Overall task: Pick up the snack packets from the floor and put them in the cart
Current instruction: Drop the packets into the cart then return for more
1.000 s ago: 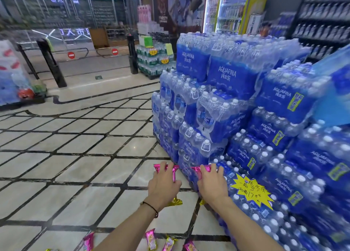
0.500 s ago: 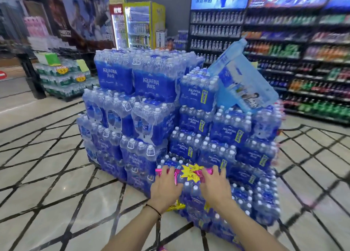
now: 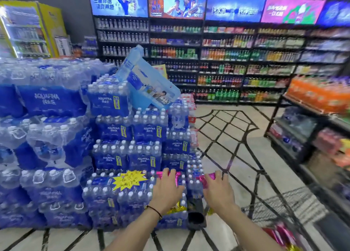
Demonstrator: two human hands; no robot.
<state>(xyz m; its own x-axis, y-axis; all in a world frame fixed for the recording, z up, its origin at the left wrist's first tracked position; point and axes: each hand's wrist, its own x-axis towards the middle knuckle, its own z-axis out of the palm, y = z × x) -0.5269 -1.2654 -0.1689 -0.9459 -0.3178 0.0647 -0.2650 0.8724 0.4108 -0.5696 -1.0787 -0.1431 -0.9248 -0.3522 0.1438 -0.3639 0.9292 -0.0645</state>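
My left hand (image 3: 167,191) grips a pink snack packet (image 3: 178,177) with a gold end showing below the palm. My right hand (image 3: 217,192) grips a second pink snack packet (image 3: 207,177). Both hands are held out in front of me at chest height, side by side and a little apart. The wire cart (image 3: 295,203) appears at the lower right, its black mesh rim just right of my right hand. More pink packets (image 3: 280,233) lie inside it at the bottom right corner.
A tall stack of blue Aquafina water packs (image 3: 106,146) fills the left and centre, close ahead. Drink shelves (image 3: 227,61) line the back wall. A rack with orange bottles (image 3: 318,99) stands at the right. Tiled floor (image 3: 236,129) opens between stack and rack.
My view has swung right from the floor and water stack toward the drink shelves. Both hands keep their packets, and the cart has come into view at the lower right.
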